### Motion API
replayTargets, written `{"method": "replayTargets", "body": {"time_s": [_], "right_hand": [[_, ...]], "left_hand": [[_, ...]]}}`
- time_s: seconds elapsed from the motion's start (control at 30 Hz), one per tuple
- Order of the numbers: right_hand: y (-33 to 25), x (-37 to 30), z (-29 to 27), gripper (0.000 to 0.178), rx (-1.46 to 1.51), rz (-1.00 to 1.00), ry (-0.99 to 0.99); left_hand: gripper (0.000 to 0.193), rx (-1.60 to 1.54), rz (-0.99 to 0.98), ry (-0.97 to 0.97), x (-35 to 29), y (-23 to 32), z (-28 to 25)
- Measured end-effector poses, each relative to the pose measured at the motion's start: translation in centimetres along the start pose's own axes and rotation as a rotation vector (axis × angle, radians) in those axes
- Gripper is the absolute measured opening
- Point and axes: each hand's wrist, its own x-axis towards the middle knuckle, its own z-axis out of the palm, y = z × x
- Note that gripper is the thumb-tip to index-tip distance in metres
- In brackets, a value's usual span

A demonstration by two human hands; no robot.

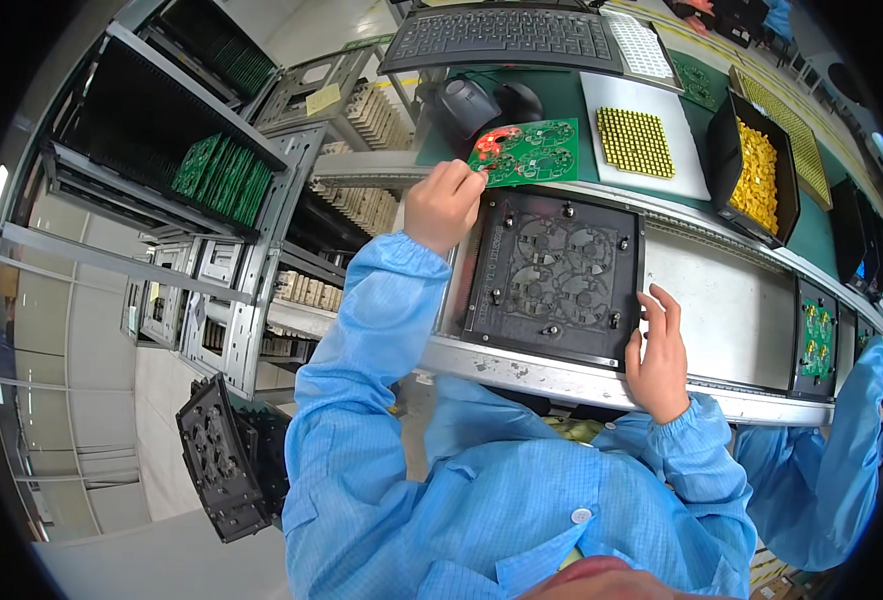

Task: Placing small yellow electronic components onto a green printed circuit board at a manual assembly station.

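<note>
Workbench (563,95), PCB (537,155) in left fingers (469,183), right fingers (671,312) at fixture (562,270)

Wears a light blue coat (522,490), loose and creased, patterned with a fine darker grid. Wrinkles into deep folds along the long left sleeve (352,350) and bunches softly over the right sleeve (700,460). Gathers to a ruffle at the left cuff (409,256) and at the right cuff (689,412). Leaves left hand (447,206) and right hand (660,362) bare. Carries a round white button (582,516) on the front. Spreads near into a pointed collar (530,574); shows yellow-green cloth (576,430) farther off, at the coat's far edge.
</note>
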Motion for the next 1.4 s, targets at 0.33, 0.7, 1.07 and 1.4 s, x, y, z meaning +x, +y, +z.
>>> {"method": "replayTargets", "body": {"time_s": [0.33, 0.7, 1.07, 1.4], "right_hand": [[-0.4, 0.2, -0.3, 0.053, 0.022, 0.025, -0.031], [-0.3, -0.1, -0.3, 0.048, 0.025, -0.003, 0.053], [2.2, 8.5, -1.4, 0.041, 1.174, 0.388, -0.377], [-3.2, 15.2, 2.4, 0.035, 1.198, 0.433, -0.168]], "left_hand": [[0.016, 0.038, -0.102, -0.034, -2.0, 1.6, -2.3], [0.028, 0.018, -0.127, -0.028, -1.7, 2.1, -2.7], [0.014, -0.275, 0.183, 0.08, -0.5, 4.5, -2.0], [0.039, -1.366, -1.414, 0.129, -0.8, 1.4, 3.6]]}}
